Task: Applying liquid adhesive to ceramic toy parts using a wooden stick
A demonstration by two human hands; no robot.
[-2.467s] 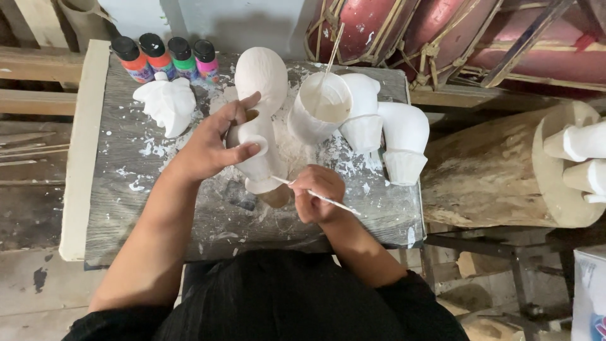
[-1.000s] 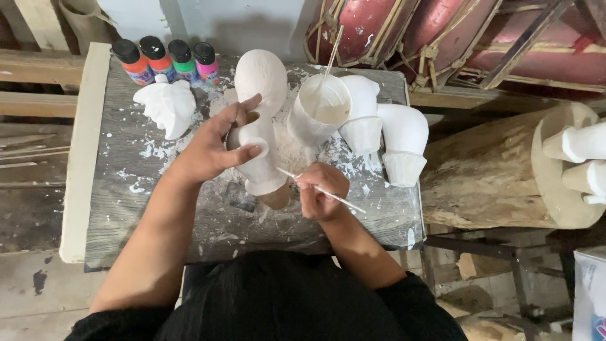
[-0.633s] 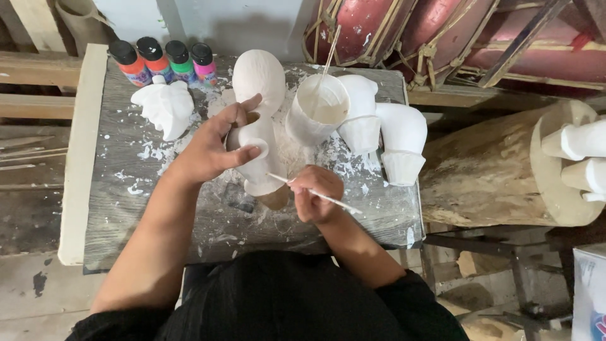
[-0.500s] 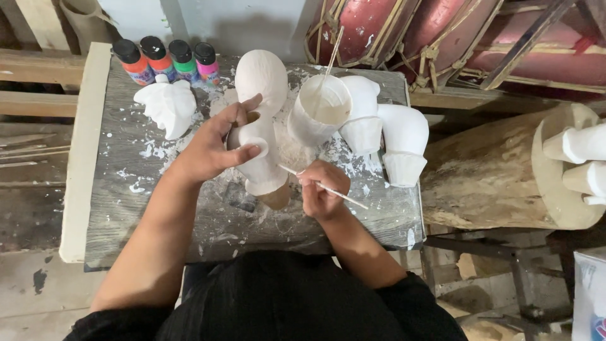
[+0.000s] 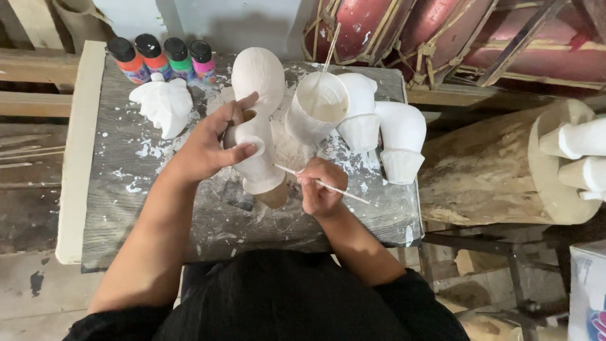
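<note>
Left hand [image 5: 208, 148] is wrapped around a tall white figure [image 5: 257, 120] mid-table [image 5: 113, 208], right hand [image 5: 319, 192] pinching a thin brush [image 5: 322, 184] with its tip on the figure's base. Paint cup [image 5: 315, 113] at 1 o'clock, four paint bottles [image 5: 165, 58] at 11.

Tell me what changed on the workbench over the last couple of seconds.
Very little. The right hand made small shifts with the thin brush, its tip working back and forth at the lower part of the white figure. The left hand kept its grip on the figure. The white cup, paint bottles and other white pieces stayed put.
</note>
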